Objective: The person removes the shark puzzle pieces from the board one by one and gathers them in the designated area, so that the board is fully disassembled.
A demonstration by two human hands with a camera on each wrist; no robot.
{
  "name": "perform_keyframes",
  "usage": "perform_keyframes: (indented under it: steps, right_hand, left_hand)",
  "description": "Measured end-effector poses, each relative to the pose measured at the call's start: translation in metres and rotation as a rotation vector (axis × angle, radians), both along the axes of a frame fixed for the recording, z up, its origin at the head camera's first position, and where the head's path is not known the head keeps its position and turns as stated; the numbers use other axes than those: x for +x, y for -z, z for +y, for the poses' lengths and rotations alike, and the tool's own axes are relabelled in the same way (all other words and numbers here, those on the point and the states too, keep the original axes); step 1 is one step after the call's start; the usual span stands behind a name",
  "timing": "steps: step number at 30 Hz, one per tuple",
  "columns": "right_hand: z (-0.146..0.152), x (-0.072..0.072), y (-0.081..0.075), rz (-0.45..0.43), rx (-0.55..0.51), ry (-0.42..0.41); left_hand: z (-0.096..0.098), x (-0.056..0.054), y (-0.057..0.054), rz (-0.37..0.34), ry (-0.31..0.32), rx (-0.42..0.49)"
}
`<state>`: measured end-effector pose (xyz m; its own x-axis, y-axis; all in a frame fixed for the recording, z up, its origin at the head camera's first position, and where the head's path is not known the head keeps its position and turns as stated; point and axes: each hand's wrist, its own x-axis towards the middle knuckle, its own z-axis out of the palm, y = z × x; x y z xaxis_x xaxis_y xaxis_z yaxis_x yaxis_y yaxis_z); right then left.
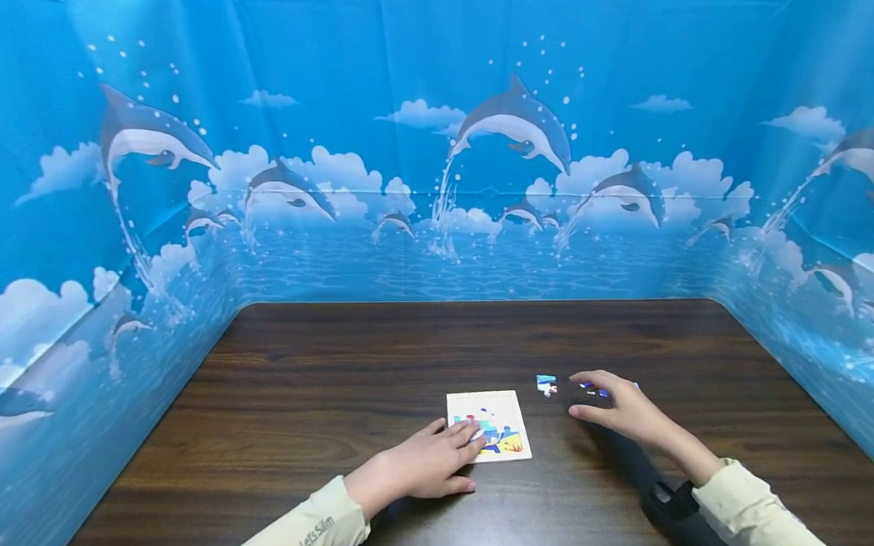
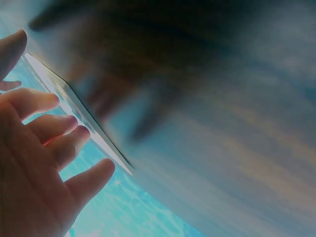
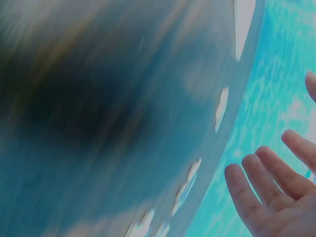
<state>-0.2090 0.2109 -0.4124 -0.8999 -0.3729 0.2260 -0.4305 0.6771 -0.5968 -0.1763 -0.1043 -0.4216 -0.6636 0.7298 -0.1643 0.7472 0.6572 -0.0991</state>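
A square jigsaw puzzle board (image 1: 485, 401) with a white border and a colourful cartoon picture lies on the table. My left hand (image 1: 436, 459) rests its fingertips on the board's lower left part, covering some of the picture. In the left wrist view the fingers of that hand (image 2: 49, 148) are spread along the board edge (image 2: 106, 143). To the right, my right hand (image 1: 616, 409) hovers with thumb and fingers apart over puzzle pieces (image 1: 593, 389), which it partly hides. Nothing shows between the fingers of this hand (image 3: 276, 190) in the right wrist view.
A single puzzle piece (image 1: 546, 385) lies between the board and my right hand. Several loose pieces (image 3: 185, 187) lie in a row in the right wrist view. The dark wooden table (image 1: 326, 366) is bordered by a blue dolphin-print curtain (image 1: 318, 249) at the back and sides.
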Motion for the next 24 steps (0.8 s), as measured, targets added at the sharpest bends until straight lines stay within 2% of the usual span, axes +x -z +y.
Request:
perform_keyframes:
  steps: [4, 12, 17, 24]
  right_hand:
    - [-0.018, 0.003, 0.002, -0.02, -0.006, -0.036]
    - [-0.043, 0.006, 0.007, -0.032, 0.019, -0.121]
    - [-0.05, 0.008, 0.008, -0.031, 0.029, -0.124]
    - [-0.061, 0.008, 0.009, -0.015, 0.099, -0.139]
  left_hand:
    - [-0.004, 0.001, -0.001, -0.024, -0.013, -0.001]
    - [-0.008, 0.004, 0.0, -0.001, -0.025, -0.012]
    - [-0.009, 0.005, 0.001, -0.006, -0.038, -0.011]
    - [-0.01, 0.005, 0.0, -0.014, -0.052, -0.008]
